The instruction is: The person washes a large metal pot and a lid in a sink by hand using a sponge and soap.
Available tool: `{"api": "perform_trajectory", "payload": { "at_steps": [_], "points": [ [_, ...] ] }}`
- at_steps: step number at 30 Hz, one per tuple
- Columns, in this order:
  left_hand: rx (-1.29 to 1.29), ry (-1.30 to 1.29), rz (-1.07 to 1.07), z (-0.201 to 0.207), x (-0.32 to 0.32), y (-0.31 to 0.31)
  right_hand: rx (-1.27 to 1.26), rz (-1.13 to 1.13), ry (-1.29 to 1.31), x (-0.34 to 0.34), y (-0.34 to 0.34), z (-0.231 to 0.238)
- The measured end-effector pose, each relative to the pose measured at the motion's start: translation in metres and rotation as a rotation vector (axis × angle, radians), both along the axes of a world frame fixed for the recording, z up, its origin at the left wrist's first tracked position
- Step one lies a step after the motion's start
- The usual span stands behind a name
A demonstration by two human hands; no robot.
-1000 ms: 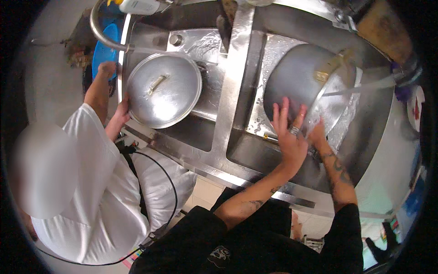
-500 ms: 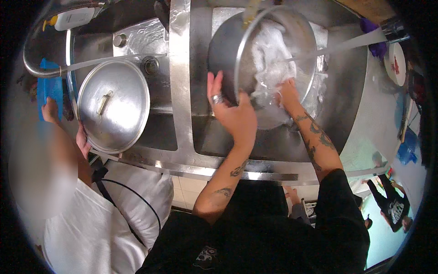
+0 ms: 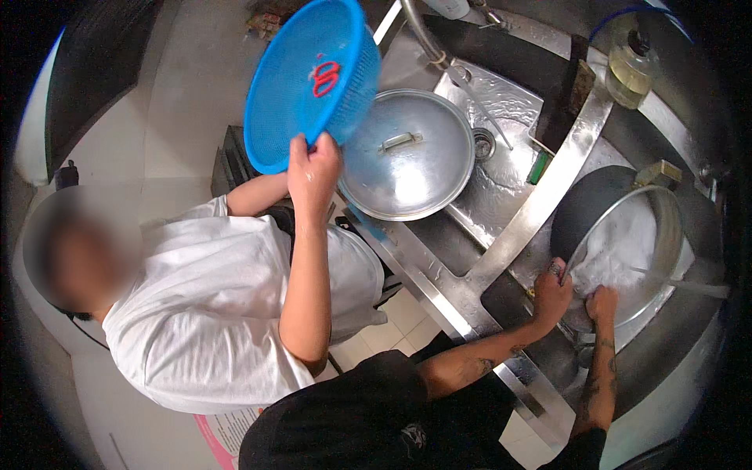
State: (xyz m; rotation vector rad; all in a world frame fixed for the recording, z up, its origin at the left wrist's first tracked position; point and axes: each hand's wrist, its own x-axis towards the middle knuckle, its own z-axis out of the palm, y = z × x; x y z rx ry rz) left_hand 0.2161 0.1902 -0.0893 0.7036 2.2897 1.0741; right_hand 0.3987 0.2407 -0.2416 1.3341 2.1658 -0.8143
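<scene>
A large metal pot point(image 3: 565, 205) lies tilted in the right-hand sink, its mouth turned to the right. My left hand point(image 3: 553, 288) is closed on the pot's near rim, a ring on one finger. Just inside the mouth, my right hand point(image 3: 601, 304) is closed against a white, wet mass point(image 3: 623, 247). Whether that mass is cloth or foam I cannot tell, and what my right fingers hold is hidden. A stream of water point(image 3: 681, 283) runs into the pot from the right.
To my left a person in a white shirt point(image 3: 211, 313) holds up a blue colander point(image 3: 294, 102) with a red marking. A metal lid point(image 3: 411, 168) leans at the left sink point(image 3: 501, 200). A soap bottle point(image 3: 629, 74) stands behind the steel divider point(image 3: 540, 176).
My view has swung left, shifting the sinks to the right. The co-worker has raised the colander and let go of the lid. My left hand has closed on the pot's rim.
</scene>
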Motion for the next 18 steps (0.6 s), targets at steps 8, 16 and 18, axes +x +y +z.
{"api": "perform_trajectory", "payload": {
  "at_steps": [8, 16, 18],
  "points": [
    [0.069, 0.043, 0.020, -0.002, 0.037, 0.005, -0.643, -0.537, 0.815, -0.051, -0.008, 0.067],
    [0.057, -0.044, 0.083, 0.015, 0.041, 0.003, -0.562, -0.517, 0.975, -0.054, -0.009, 0.136],
    [-0.061, -0.090, 0.027, 0.019, 0.037, 0.002, -0.713, -0.757, 0.991, -0.056, -0.011, 0.132]
  ]
}}
